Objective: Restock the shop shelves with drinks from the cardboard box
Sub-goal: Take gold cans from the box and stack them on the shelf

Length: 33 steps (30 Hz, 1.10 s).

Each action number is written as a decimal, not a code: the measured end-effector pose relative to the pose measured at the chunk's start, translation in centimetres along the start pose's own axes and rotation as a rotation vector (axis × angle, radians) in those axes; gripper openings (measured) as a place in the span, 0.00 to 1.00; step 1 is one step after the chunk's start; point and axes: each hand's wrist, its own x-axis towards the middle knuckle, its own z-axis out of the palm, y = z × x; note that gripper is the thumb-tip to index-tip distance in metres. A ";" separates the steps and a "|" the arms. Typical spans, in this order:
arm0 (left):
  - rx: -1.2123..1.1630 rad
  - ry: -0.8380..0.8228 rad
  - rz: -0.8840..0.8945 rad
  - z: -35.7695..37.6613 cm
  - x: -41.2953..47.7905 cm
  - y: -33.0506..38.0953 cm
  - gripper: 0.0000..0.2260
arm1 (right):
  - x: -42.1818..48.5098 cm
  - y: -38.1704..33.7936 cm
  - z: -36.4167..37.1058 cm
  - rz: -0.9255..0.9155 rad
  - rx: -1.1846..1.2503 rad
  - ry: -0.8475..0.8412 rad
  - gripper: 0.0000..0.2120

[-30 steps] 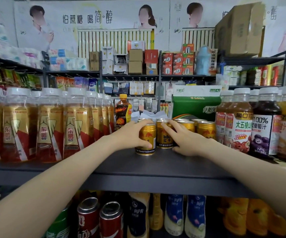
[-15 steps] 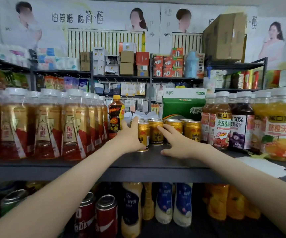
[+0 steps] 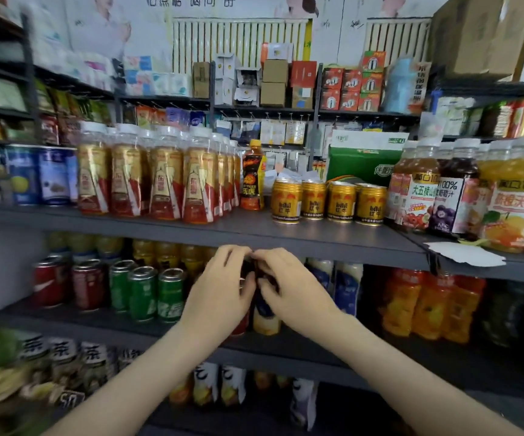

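Several gold energy-drink cans point(image 3: 326, 201) stand in a row on the top shelf point(image 3: 317, 239), with no hand near them. My left hand point(image 3: 219, 287) and my right hand point(image 3: 292, 291) meet lower down, in front of the middle shelf point(image 3: 301, 343). Their fingertips touch, and their fingers curl round the dark top of a bottle point(image 3: 265, 313) with a blue label and a cream base. The hands hide most of this bottle. No cardboard box of drinks shows near my hands.
Red-and-gold bottles point(image 3: 166, 184) fill the top shelf's left, juice bottles point(image 3: 459, 196) its right, with a white paper point(image 3: 465, 254) on the edge. Red and green cans point(image 3: 141, 294) and orange bottles point(image 3: 424, 303) flank my hands. A large carton point(image 3: 481, 33) sits high right.
Both hands have left the gold cans on the top shelf and dropped to the middle shelf, closing together on a dark bottle. The view has tilted downward.
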 end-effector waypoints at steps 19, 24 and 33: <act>0.121 -0.322 -1.164 -12.7 -34.9 -29.6 0.14 | -0.2 -23.8 42.2 -0.041 0.340 -0.815 0.19; 0.239 -0.520 -1.413 -17.8 -44.4 -39.9 0.16 | -0.1 -30.2 54.5 0.001 0.355 -1.011 0.22; 0.189 -0.651 -1.646 -18.4 -53.2 -52.9 0.20 | -0.6 -32.7 72.3 0.147 0.309 -1.283 0.29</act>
